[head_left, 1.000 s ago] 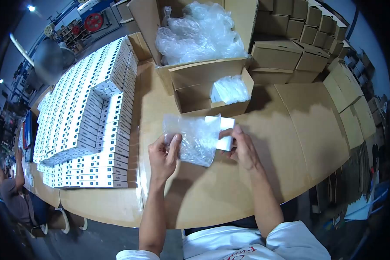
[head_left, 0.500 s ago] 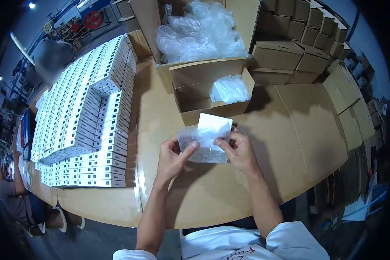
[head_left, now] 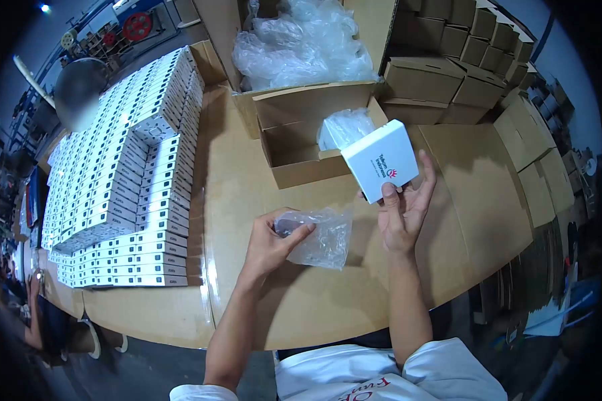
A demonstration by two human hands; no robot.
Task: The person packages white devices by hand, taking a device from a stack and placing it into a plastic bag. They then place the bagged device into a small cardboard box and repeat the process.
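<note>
A flat white box printed "Telkom Indonesia" with a red mark is in my right hand, the thumb over its near edge. My left hand pinches a clear plastic bag that hangs loosely above the table, apart from the box. Behind the white box stands an open cardboard box. Inside its right end lies a bundle wrapped in clear plastic, partly hidden by the white box.
Stacks of small white boxes fill the table's left side. A large carton of crumpled clear plastic stands at the back. Brown cartons are piled at the back right. Another person's arm shows at far left.
The white box has come away from the plastic bag and moved up and right in my right hand, its printed face now showing. My left hand keeps the bag.
</note>
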